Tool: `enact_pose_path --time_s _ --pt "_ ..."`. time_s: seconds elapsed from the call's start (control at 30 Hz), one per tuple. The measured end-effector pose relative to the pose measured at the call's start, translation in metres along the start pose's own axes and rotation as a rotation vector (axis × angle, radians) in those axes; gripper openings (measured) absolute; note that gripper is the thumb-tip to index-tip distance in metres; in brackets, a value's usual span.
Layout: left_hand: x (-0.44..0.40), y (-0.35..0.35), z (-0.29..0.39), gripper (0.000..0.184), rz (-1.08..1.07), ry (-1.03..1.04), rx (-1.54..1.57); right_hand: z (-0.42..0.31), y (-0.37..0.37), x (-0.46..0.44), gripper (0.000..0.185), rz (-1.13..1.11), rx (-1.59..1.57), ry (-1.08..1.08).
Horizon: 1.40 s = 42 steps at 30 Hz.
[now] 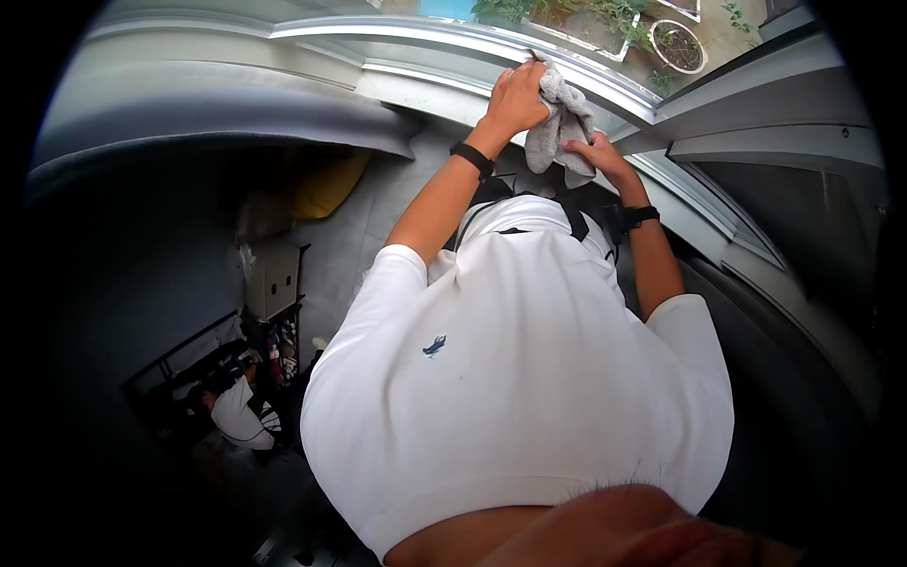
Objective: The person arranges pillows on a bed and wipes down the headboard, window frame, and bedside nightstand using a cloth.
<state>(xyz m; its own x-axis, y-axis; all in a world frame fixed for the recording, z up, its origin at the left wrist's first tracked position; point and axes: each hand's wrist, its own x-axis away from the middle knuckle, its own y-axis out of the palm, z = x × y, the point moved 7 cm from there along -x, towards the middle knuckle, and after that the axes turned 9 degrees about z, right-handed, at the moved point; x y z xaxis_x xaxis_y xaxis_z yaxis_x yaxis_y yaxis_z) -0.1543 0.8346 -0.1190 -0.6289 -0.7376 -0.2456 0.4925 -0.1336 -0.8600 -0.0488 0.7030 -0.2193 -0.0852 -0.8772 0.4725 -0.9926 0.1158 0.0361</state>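
Note:
A grey cloth (559, 132) hangs bunched against the white window frame (425, 45). My left hand (517, 98) is closed on the upper part of the cloth, right at the frame, its fingertips partly hidden. Lower down and to the right, my right hand (602, 157) grips the cloth's hanging side, with the thumb lying over the fabric. Dark bands circle both wrists.
Outside the glass are plants and a round planter (678, 47). A dark screened panel (765, 208) is at the right. A grey curtain-like edge (236, 128), a yellow item (331, 186), a beige box (272, 279) and another person (244, 416) by a rack are at the left.

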Motion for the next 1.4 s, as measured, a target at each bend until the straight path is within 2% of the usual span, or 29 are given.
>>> enact_pose_path --time_s 0.03,0.13,0.2,0.23,0.3,0.37,0.4,0.43,0.5,0.53,0.57,0.63,0.7,0.77,0.9,0.97,1.03,1.2,1.4 --pt "-0.001 -0.006 -0.017 0.051 0.025 -0.041 -0.031 -0.009 0.008 -0.001 0.046 -0.079 0.091 0.060" --pt "-0.004 -0.033 -0.025 0.047 0.108 -0.101 -0.042 -0.018 0.019 -0.007 0.045 -0.106 -0.030 -0.046" --pt "-0.007 -0.028 -0.021 0.047 0.122 -0.099 -0.052 -0.052 0.006 0.012 0.043 0.084 -0.241 -0.184" --pt "-0.009 -0.019 -0.010 0.046 0.116 -0.038 -0.117 -0.056 0.006 0.020 0.043 0.078 -0.232 -0.184" --pt "-0.014 -0.008 0.018 0.044 0.141 0.097 -0.209 -0.069 -0.015 0.030 0.039 0.355 -0.430 -0.294" --pt "-0.014 0.007 0.045 0.044 0.017 0.106 -0.235 -0.071 -0.030 0.029 0.036 0.466 -0.182 -0.374" --pt "-0.012 0.012 0.054 0.045 0.009 0.131 -0.272 -0.077 -0.033 0.033 0.036 0.534 0.100 -0.354" --pt "-0.011 0.024 0.055 0.046 0.020 0.165 -0.330 -0.103 -0.027 0.044 0.037 0.615 0.309 -0.588" --pt "-0.008 0.019 0.059 0.044 0.085 0.214 -0.330 -0.119 -0.013 0.048 0.040 0.746 0.576 -0.728" --pt "-0.009 0.024 0.054 0.040 -0.005 0.211 -0.370 -0.123 -0.009 0.044 0.040 0.751 0.583 -0.727" --pt "-0.011 0.022 0.048 0.040 -0.004 0.213 -0.361 -0.129 -0.003 0.038 0.043 0.745 0.675 -0.656" --pt "-0.007 0.019 0.035 0.037 -0.055 0.324 -0.397 -0.136 0.009 0.026 0.045 0.737 0.770 -0.576" --pt "-0.011 0.000 0.017 0.034 -0.057 0.324 -0.329 -0.141 0.023 0.007 0.056 0.616 0.819 -0.508" --pt "-0.013 -0.016 0.000 0.032 -0.138 0.336 -0.189 -0.148 0.037 -0.008 0.054 0.598 0.921 -0.510" --pt "-0.013 -0.045 -0.039 0.031 -0.231 0.361 -0.179 -0.162 0.075 -0.040 0.043 0.530 1.208 -0.448" --pt "-0.015 -0.058 -0.064 0.031 -0.240 0.364 -0.175 -0.174 0.097 -0.058 0.042 0.549 1.240 -0.473" --pt "-0.023 -0.075 -0.093 0.030 -0.206 0.306 -0.134 -0.180 0.116 -0.077 0.040 0.542 1.289 -0.346" --pt "-0.035 -0.106 -0.153 0.027 -0.182 0.278 -0.121 -0.202 0.179 -0.124 0.033 0.524 1.367 -0.463" --pt "-0.038 -0.158 -0.251 0.031 -0.088 0.065 -0.114 -0.239 0.261 -0.185 0.023 0.427 1.364 -0.598"
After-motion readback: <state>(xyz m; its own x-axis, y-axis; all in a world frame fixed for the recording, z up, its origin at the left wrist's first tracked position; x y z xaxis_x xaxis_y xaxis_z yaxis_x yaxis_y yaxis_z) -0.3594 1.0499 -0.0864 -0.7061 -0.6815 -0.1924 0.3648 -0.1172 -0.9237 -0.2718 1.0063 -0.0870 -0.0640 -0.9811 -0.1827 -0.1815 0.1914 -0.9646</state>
